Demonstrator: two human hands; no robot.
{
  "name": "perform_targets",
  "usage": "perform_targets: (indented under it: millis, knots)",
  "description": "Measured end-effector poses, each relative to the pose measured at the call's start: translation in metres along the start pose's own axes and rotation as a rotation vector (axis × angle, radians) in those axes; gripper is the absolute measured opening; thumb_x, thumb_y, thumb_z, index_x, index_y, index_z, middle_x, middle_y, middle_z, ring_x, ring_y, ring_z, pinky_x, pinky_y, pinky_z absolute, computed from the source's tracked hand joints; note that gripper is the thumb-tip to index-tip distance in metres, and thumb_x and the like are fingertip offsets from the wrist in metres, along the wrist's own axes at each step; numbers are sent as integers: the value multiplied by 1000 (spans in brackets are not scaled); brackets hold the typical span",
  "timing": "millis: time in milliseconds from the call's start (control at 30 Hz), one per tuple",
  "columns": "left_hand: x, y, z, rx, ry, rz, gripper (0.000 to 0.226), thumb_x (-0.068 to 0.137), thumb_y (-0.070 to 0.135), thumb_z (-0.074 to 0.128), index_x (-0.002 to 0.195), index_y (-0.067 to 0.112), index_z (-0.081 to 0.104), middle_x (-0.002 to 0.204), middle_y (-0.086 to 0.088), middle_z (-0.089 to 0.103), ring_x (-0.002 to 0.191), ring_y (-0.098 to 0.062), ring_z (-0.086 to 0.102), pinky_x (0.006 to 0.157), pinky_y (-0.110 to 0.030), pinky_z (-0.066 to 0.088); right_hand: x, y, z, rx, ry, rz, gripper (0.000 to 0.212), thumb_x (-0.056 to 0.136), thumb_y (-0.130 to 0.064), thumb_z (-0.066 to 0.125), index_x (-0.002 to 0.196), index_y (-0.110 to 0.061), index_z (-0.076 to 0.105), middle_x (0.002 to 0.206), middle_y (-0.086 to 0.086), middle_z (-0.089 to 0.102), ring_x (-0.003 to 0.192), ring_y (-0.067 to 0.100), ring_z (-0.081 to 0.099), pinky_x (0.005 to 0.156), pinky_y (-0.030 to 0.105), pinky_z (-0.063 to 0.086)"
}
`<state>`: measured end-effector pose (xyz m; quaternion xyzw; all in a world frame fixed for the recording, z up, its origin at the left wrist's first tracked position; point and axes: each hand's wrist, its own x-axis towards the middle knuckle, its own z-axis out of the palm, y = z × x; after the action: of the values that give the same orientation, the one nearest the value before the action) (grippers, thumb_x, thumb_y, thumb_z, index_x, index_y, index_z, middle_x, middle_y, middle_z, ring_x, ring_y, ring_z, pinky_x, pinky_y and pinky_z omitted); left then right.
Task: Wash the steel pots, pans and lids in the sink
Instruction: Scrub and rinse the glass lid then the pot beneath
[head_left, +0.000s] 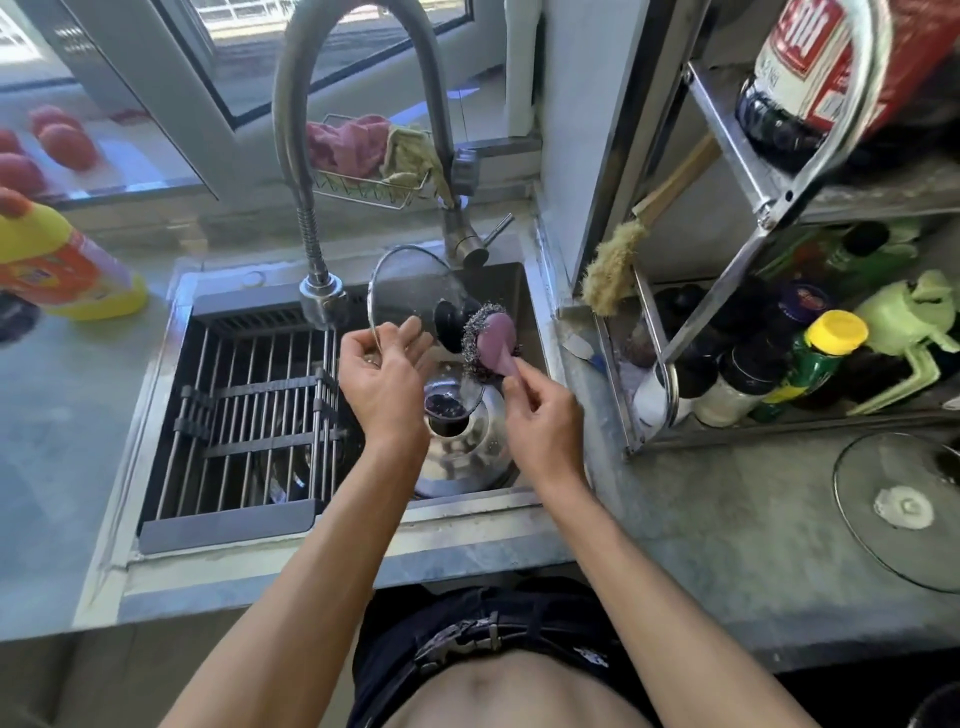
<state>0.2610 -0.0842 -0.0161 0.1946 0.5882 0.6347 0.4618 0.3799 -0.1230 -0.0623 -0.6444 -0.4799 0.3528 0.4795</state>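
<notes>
**Scrubbing a glass lid over the sink**

Grey worktop framed the steel sink, a slatted rack across its left half. My left hand gripped the rim of a clear glass lid, steel-edged with a black knob, tilted upright above a steel pot lid in the basin. My right hand pinched the pink handle of a steel-wool scrubber against the glass.

A glass lid with a steel rim and black knob stands tilted on edge over the sink. A steel pot lies below it.
</notes>
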Motion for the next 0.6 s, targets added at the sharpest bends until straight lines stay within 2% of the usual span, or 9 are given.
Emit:
perform_targets:
  millis: [67, 167, 233, 333, 400, 467, 533, 600]
  knots:
    - [8, 6, -10, 122, -73, 64, 13, 106, 17, 53, 94, 13, 54, 101, -11, 77, 88, -23, 77, 72, -29, 61, 5, 4, -11, -21, 11, -21, 30, 102, -19, 54, 129, -21, 67, 98, -4, 76, 67, 0, 60, 56, 12, 43]
    - [16, 12, -25, 325, -194, 144, 14, 106, 16, 55, 92, 13, 57, 93, -8, 79, 84, -25, 77, 69, -30, 61, 20, 4, -27, -22, 13, -23, 30, 101, -21, 55, 129, -28, 65, 65, -13, 61, 54, -1, 49, 52, 13, 34]
    - [17, 16, -32, 432, -264, 173, 15, 105, 16, 56, 91, 13, 59, 92, -6, 79, 84, -24, 77, 72, -35, 63, 30, 4, -35, -47, -1, -24, 28, 101, -23, 54, 125, -26, 69, 58, -14, 54, 53, 2, 46, 51, 17, 34]
    - [18, 15, -41, 575, -300, 211, 15, 105, 15, 56, 92, 9, 61, 91, -4, 79, 84, -20, 77, 78, -43, 64, 36, 13, -41, -154, -47, 21, 24, 100, -20, 55, 118, -19, 70, 66, -11, 56, 58, 7, 49, 52, 20, 35]
    - [19, 11, -43, 641, -294, 223, 16, 104, 16, 58, 91, 8, 62, 90, -2, 79, 84, -21, 77, 80, -53, 62, 35, 26, -42, -260, -43, 93, 19, 96, -16, 58, 113, -15, 65, 85, -2, 64, 74, 15, 59, 60, 27, 40]
    - [19, 5, -43, 664, -281, 205, 16, 104, 16, 59, 90, 8, 62, 90, -2, 79, 85, -19, 77, 82, -56, 61, 35, 42, -43, -322, -24, 179, 13, 95, -16, 59, 108, -14, 57, 96, 0, 63, 84, 20, 58, 63, 29, 36]
    - [19, 0, -43, 660, -277, 181, 16, 104, 16, 58, 91, 7, 62, 90, -3, 79, 85, -18, 77, 82, -56, 60, 39, 55, -39, -344, -10, 225, 10, 97, -18, 59, 104, -12, 58, 96, 1, 63, 84, 21, 57, 63, 29, 33]
    - [18, -5, -41, 657, -290, 166, 16, 104, 16, 58, 92, 7, 63, 90, -6, 78, 85, -20, 77, 81, -53, 61, 45, 67, -34, -356, 4, 236, 12, 98, -21, 57, 100, -10, 61, 95, 5, 67, 83, 25, 60, 64, 32, 40]
